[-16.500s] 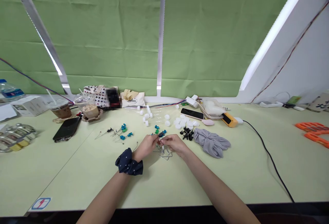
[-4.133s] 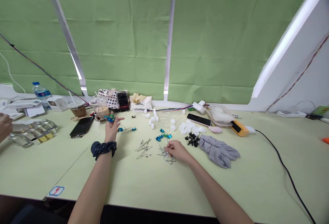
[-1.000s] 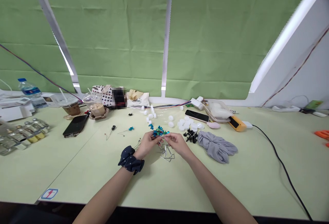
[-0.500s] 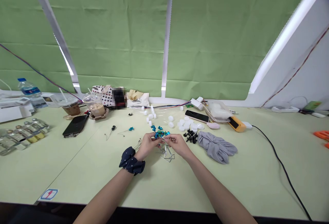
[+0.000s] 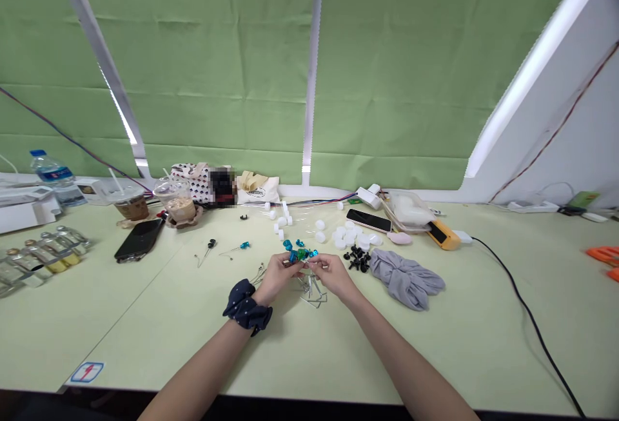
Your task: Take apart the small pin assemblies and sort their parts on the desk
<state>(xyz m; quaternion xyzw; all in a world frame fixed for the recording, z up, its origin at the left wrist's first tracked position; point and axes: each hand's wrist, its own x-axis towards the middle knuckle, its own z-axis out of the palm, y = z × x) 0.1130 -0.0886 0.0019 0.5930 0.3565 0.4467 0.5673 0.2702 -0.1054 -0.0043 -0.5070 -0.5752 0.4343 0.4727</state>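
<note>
My left hand [image 5: 278, 277] and my right hand [image 5: 334, 273] meet at the middle of the table, thumbs and fingers pinched close together. What is between the fingertips is too small to name. Shiny blue and green pieces [image 5: 300, 254] lie just beyond and partly behind the fingers. Bent thin metal rods [image 5: 315, 300] are below the fingertips, while more thin wires [image 5: 259, 273] show beside my left wrist. Farther left lie a blue-headed wire piece [image 5: 244, 245] and a black-headed wire piece [image 5: 211, 244]. Small black parts [image 5: 358, 258] are right of my right hand.
White round caps [image 5: 349, 234] and a phone [image 5: 369, 220] lie beyond my right hand, with a grey cloth [image 5: 407, 279] nearer. On the left are glass bottles [image 5: 51, 252], a black phone [image 5: 139, 240] and drink cups [image 5: 181, 208]. A black cable [image 5: 527, 314] crosses the right side.
The whole view has shifted slightly. Both hands stay together at nearly the same spot, with only small finger movement.
</note>
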